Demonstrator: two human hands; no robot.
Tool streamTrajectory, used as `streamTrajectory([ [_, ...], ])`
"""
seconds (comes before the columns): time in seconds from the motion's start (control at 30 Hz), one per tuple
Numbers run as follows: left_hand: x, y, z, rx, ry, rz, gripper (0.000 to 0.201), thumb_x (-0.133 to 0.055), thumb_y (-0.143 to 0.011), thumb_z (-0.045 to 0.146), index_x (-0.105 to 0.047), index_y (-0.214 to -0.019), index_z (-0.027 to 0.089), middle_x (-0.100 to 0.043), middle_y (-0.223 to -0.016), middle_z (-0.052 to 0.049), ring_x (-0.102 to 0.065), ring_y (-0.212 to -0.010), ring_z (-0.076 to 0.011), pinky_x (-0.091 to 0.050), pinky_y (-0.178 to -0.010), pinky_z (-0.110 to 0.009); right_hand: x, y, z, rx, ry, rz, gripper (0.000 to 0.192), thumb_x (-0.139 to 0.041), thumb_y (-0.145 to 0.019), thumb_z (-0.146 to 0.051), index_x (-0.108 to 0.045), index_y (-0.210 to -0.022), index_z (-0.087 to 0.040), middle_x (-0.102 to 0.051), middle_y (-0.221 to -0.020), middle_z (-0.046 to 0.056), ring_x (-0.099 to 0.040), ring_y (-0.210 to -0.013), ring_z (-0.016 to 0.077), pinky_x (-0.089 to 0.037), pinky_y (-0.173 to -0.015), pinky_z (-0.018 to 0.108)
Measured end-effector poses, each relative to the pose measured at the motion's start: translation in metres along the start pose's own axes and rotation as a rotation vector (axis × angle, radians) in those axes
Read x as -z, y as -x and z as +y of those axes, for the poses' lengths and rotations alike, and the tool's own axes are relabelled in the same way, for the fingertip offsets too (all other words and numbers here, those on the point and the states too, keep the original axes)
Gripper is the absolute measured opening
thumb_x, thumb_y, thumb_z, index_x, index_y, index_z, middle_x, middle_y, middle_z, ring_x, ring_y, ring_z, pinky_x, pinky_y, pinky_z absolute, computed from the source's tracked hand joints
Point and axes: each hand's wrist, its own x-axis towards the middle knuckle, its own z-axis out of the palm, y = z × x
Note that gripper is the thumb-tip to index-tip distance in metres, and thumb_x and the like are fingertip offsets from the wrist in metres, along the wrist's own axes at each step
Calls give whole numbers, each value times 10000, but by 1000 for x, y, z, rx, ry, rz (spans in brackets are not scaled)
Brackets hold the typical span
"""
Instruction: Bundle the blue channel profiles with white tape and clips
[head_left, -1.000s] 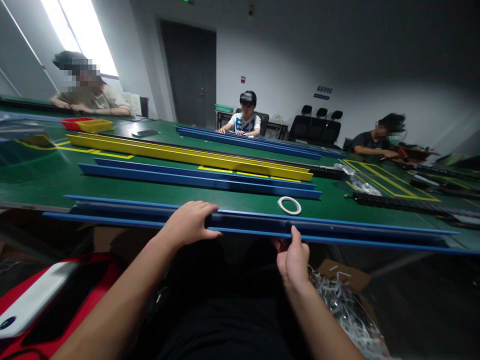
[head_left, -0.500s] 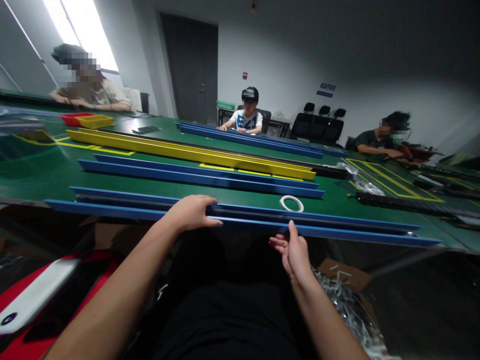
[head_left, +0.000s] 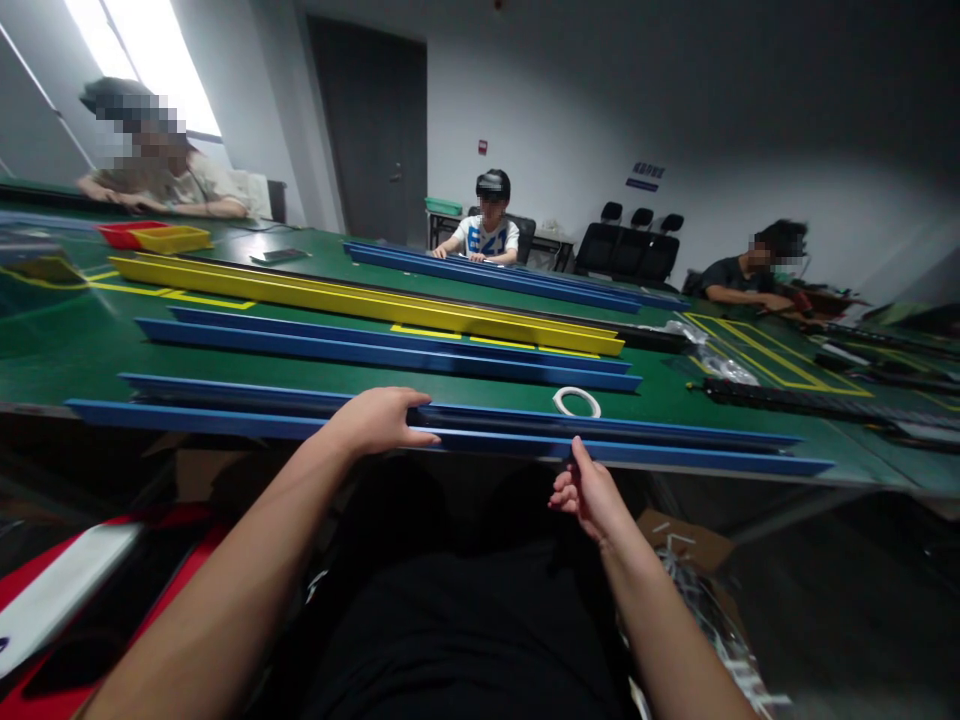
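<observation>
A long blue channel (head_left: 225, 415) lies along the near edge of the green table, with a long dark strip (head_left: 495, 425) between its raised walls. My left hand (head_left: 375, 418) spans the channel near its middle, fingers over the far side and thumb at the near wall. Further right, my right hand (head_left: 589, 490) has its thumb raised against the near wall. Its other fingers are loosely curled below the table edge, with nothing visible in them. Just behind the channel, close to my right thumb, rests a white tape ring (head_left: 577, 402).
Beyond lie another blue channel (head_left: 390, 355), a yellow channel (head_left: 360, 298) and more blue channels (head_left: 487, 277). Red and yellow trays (head_left: 176, 240) stand far left. Several people sit around the table (head_left: 300, 245). A cardboard box (head_left: 686, 545) with white scraps sits below right.
The near channel's right end has shifted left and slightly away from me. My right hand's fingers have curled in more. My left hand keeps its place on the channel. The view has shifted slightly.
</observation>
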Motion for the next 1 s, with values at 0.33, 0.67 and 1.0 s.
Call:
streamTrajectory([
  [0.33,-10,-5,-8,0,-7,9,808,-561,-644,762,-605,-1281,266,-638,-1287,-56,-584,-1167,-280,-416,-1008,-334,15,-11,-77,636,1152,289,466,-376,-909,-584,-605,-736,-217,-678,-698,52,-614,-647,176,-397,-587,261],
  [0.67,-9,-2,-6,-52,-42,42,789,-550,-679,748,-582,-1298,261,-636,-1285,-66,-584,-1164,-273,-412,-1011,-350,14,-124,-110,330,1514,-74,384,-577,-789,-528,-693,-767,-163,-641,-672,35,-522,-575,138,-330,-548,260],
  [1.0,-10,-1,-7,-62,-73,55,775,-517,-694,763,-579,-1285,265,-646,-1264,-66,-597,-1138,-274,-427,-985,-360,-11,-126,-118,531,1648,-69,223,-511,-833,-304,-649,-803,-132,-682,-788,96,-579,-668,163,-348,-581,255],
])
